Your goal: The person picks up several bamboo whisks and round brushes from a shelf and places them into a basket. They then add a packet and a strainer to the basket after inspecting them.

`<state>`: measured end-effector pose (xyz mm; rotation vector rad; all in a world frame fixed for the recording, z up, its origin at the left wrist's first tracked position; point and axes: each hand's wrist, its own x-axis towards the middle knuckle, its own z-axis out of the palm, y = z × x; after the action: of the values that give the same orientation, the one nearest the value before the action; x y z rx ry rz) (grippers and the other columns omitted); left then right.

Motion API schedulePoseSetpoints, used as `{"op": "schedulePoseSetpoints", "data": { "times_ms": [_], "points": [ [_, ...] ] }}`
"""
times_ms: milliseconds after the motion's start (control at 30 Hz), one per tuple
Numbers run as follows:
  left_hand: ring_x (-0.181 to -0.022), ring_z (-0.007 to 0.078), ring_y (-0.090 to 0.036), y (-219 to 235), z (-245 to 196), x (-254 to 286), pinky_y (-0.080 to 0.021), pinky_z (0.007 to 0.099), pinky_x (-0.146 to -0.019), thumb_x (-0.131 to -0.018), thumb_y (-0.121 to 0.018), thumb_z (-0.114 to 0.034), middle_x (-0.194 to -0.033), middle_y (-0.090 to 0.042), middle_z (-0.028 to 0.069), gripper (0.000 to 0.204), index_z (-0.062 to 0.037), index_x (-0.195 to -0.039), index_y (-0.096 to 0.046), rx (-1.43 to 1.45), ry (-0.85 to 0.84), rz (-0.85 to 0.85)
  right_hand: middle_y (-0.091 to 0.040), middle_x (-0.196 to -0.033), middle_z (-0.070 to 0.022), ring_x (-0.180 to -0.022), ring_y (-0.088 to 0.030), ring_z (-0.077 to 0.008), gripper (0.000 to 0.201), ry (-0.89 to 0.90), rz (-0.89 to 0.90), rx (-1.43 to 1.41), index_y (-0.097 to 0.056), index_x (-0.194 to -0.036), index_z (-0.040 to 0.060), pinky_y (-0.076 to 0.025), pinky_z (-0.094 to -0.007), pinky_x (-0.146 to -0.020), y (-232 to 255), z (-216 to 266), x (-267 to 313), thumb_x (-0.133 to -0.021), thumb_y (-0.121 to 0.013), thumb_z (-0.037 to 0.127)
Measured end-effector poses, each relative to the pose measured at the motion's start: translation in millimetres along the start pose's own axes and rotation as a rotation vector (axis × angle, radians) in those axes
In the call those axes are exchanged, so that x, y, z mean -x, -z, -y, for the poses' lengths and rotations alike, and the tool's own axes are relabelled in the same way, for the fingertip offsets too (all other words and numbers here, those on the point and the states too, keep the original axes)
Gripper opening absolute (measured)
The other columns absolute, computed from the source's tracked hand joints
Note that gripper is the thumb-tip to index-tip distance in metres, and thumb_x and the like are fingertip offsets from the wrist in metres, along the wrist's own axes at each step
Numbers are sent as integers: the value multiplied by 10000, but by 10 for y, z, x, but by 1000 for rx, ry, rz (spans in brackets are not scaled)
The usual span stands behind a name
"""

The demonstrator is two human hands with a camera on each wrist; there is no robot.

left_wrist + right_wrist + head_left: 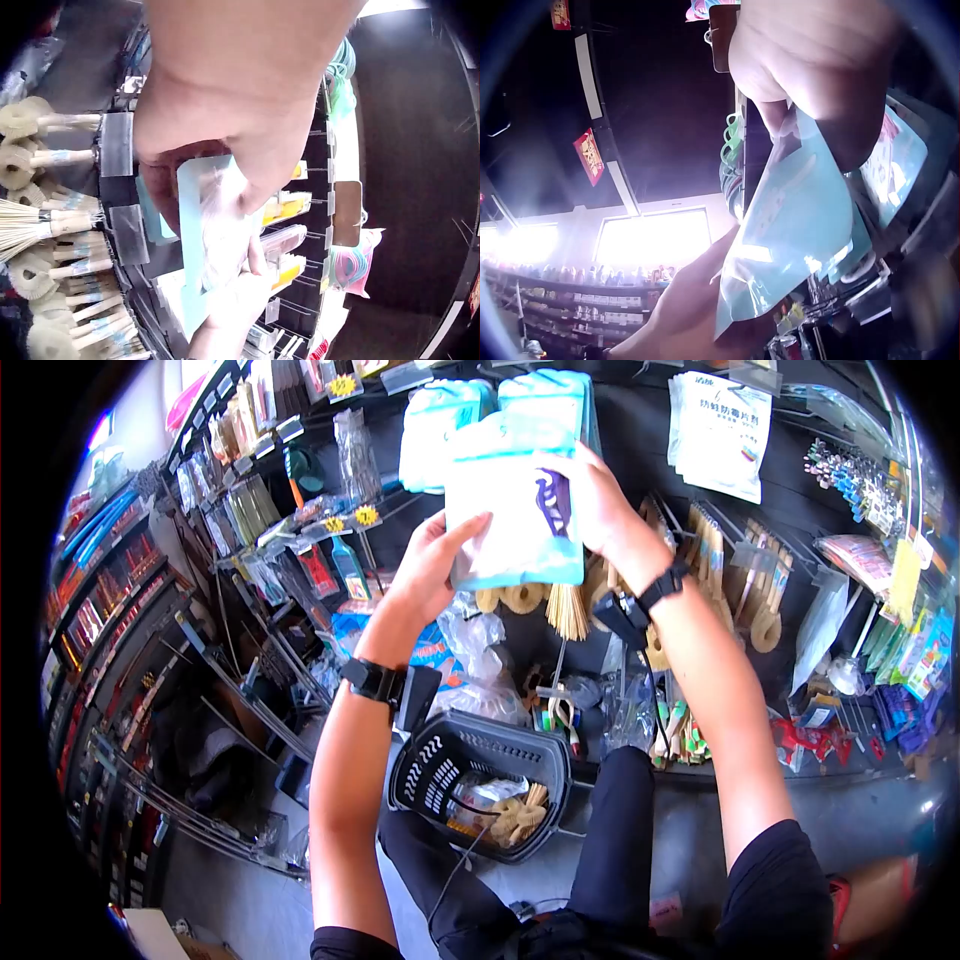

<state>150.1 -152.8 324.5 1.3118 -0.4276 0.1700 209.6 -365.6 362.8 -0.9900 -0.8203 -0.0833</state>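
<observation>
A white and light-blue packet [510, 535] with a purple print is held up in both hands in front of the rack. The left hand [430, 565] pinches its left edge, thumb on the front face. At the upper right edge, the right hand [600, 505] grips it, with its fingertips partly lost in glare. In the left wrist view the packet [217, 217] is seen nearly edge-on under the left hand [225, 112]. Its shiny blue side [795, 210] faces the right wrist camera, below the right hand [817, 67]. Similar packets [445, 420] hang behind it.
A black basket [480, 735] on the floor by the knees holds brushes and a plastic bag. White packets [722, 435] hang at upper right, with wooden-handled brushes [765, 590] below. Shelves [100, 610] stand on the left, and hooks with small goods [860, 485] on the right.
</observation>
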Motion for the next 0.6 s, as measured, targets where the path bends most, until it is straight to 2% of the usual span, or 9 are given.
{"op": "schedulePoseSetpoints", "data": {
  "times_ms": [33, 67, 100, 167, 200, 300, 367, 467, 600],
  "points": [
    [-994, 134, -683, 52, 112, 101, -571, 329, -851, -979, -681, -158, -1130, -707, 30, 269, -31, -1214, -644, 2, -21, 15, -687, -1134, -77, -1030, -686, -154, 314, -68, -8, -81, -611, -1256, 7, -579, -277, -848, -35, -74, 146, -952, -634, 86],
    [-989, 128, -685, 88, 223, 250, -567, 322, -864, -990, -665, -129, -1130, -712, 36, 247, -18, -1210, -649, 42, -40, 29, -697, -1135, -77, -1022, -694, -155, 317, -52, 8, -72, -596, -1274, 23, -566, -292, -882, -73, -162, 317, -973, -626, 117],
    [-969, 109, -666, 130, 370, 387, -532, 296, -860, -958, -718, -134, -1088, -727, 37, 254, -15, -1179, -679, 60, -73, -27, -691, -1164, -80, -1023, -688, -151, 320, -67, -3, -22, -596, -1271, 5, -553, -292, -896, -102, -259, 488, -974, -629, 121],
    [-976, 95, -651, 192, 601, 683, -511, 290, -878, -959, -720, -134, -1079, -726, 27, 249, -17, -1175, -686, 31, -81, -86, -688, -1112, -67, -948, -678, -135, 363, -74, 47, 108, -590, -1254, -5, -557, -277, -830, -111, -538, 839, -933, -679, 141],
    [-961, 83, -647, 234, 749, 794, -516, 284, -858, -960, -718, -135, -1071, -723, 20, 244, -16, -1171, -688, 47, -101, -100, -678, -1119, -57, -983, -652, -123, 363, -45, 89, 195, -591, -1249, -14, -537, -275, -862, -22, -740, 978, -930, -684, 133],
    [-944, 75, -644, 409, 1134, 1079, -516, 274, -841, -963, -717, -141, -1067, -720, 13, 241, -18, -1168, -690, 47, -19, -133, -671, -1141, -57, -1017, -637, -123, 331, -302, 129, 184, -602, -1235, -22, -526, -280, -887, 95, -1079, 1420, -937, -665, 109],
    [-921, 67, -636, 454, 1323, 1245, -511, 261, -822, -968, -708, -131, -1041, -716, 1, 214, -23, -1152, -694, 7, 5, -199, -687, -1092, -45, -961, -641, -111, 280, -274, 83, 134, -626, -1198, -42, -529, -275, -854, 63, -1338, 1641, -946, -640, 79],
    [-943, 61, -625, 679, 1724, 1444, -489, 248, -856, -984, -691, -158, -1062, -711, 2, 232, -4, -1158, -693, 9, 38, -228, -692, -1074, -43, -958, -634, -101, 236, -371, 96, 150, -650, -1152, -46, -521, -283, -869, 149, -1706, 1877, -951, -646, 76],
    [-896, 45, -588, 863, 2207, 1706, -472, 245, -825, -1035, -619, -226, -1015, -690, -26, 266, 10, -1132, -697, 120, 158, -273, -698, -1070, -35, -954, -632, -96, 229, -518, 95, 141, -666, -1144, -35, -513, -270, -853, 328, -2235, 2196, -961, -655, 103]
  ]
}}
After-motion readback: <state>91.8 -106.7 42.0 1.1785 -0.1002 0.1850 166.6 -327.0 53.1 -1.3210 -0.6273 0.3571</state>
